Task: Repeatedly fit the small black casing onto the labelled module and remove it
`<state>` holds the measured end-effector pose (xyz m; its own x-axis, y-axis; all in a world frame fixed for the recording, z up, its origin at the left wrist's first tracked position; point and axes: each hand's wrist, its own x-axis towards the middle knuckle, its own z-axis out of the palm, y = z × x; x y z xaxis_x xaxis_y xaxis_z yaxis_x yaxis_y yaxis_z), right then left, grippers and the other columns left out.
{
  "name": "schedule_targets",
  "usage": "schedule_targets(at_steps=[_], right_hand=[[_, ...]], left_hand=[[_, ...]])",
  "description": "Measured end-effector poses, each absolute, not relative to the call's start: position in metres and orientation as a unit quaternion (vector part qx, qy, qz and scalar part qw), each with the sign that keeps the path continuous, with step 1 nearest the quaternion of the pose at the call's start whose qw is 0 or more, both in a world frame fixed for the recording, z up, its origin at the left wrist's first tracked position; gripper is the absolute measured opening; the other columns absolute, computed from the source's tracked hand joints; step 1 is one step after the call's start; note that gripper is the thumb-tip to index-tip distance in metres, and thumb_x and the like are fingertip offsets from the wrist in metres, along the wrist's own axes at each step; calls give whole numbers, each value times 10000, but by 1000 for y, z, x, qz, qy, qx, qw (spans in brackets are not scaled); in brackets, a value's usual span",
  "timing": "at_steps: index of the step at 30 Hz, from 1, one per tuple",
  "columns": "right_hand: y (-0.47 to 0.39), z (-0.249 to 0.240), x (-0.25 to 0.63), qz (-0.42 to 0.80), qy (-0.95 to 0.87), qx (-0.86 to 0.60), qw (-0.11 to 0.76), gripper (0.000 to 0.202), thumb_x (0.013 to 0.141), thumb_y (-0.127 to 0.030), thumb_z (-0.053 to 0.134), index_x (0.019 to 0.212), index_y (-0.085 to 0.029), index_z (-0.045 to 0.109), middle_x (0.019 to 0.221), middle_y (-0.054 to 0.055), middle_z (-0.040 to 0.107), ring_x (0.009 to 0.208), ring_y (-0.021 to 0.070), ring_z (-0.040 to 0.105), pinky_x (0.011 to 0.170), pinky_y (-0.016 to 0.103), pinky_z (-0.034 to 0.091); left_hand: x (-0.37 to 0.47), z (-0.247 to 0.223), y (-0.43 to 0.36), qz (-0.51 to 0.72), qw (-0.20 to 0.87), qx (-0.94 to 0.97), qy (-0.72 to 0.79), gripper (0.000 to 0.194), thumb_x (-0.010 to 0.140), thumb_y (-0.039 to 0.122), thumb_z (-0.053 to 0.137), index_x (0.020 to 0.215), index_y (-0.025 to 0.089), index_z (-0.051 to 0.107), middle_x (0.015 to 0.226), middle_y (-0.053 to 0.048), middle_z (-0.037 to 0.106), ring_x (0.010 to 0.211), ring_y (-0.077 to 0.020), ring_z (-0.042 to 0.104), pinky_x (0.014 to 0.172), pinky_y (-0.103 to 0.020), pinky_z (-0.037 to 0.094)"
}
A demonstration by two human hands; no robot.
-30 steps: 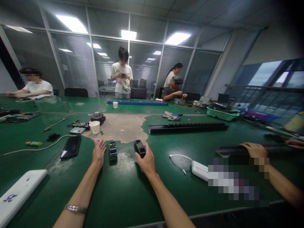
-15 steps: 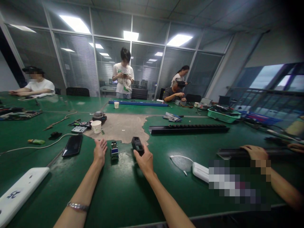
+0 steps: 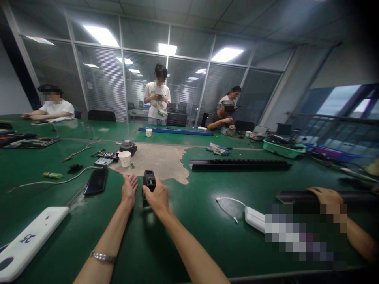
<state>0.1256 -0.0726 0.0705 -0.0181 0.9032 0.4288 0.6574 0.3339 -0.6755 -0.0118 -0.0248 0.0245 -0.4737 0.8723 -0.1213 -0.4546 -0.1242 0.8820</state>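
Housing (image 3: 149, 180), black, gripped between thumb and fingers of the right hand (image 3: 158, 198) over a green table (image 3: 237, 248); left hand (image 3: 129, 191) beside it, fingers extended. Paper cup (image 3: 124, 160) stands just beyond; phone (image 3: 96, 182) lies left.

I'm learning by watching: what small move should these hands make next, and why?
Probably bring the left hand in to steady what looks like a circuit-board module: that hand is open, close beside it, while the right hand holds the black housing, which overlaps the mostly hidden module in this view.
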Motion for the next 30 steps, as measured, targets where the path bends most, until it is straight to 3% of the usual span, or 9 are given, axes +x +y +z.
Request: schedule_targets(at_steps=[14, 19, 22, 30], right_hand=[[-79, 49, 112, 111, -732, -583, 335, 441, 775, -367, 613, 1136, -147, 487, 905, 121, 664, 838, 256, 644, 717, 319, 459], [-82, 34, 114, 102, -744, -527, 397, 748, 728, -350, 667, 1339, -77, 332, 1251, 206, 516, 1148, 287, 507, 927, 362, 410], [-82, 27, 114, 104, -736, -507, 437, 866, 725, -346, 671, 1399, -45, 220, 1341, 221, 426, 1231, 289, 425, 991, 372, 367], [-82, 38, 109, 140, -709, -531, 443, 708, 794, -299, 589, 1379, -40, 285, 1097, 199, 616, 1012, 286, 602, 835, 347, 473]], left_hand=[[-11, 25, -27, 715, 461, 228, 473, 743, 834, 674, 207, 1268, 143, 492, 1316, -160, 490, 1219, -205, 454, 1014, -342, 333], [-12, 23, -25, 718, 458, 231, 470, 752, 826, 684, 217, 1270, 140, 487, 1329, -157, 478, 1213, -210, 461, 1015, -348, 332], [-12, 21, -24, 719, 457, 231, 471, 751, 828, 681, 221, 1272, 136, 486, 1329, -160, 477, 1215, -210, 459, 1014, -345, 333], [-12, 20, -23, 717, 457, 232, 473, 724, 842, 661, 212, 1265, 147, 497, 1310, -158, 495, 1217, -206, 456, 1013, -350, 335]])
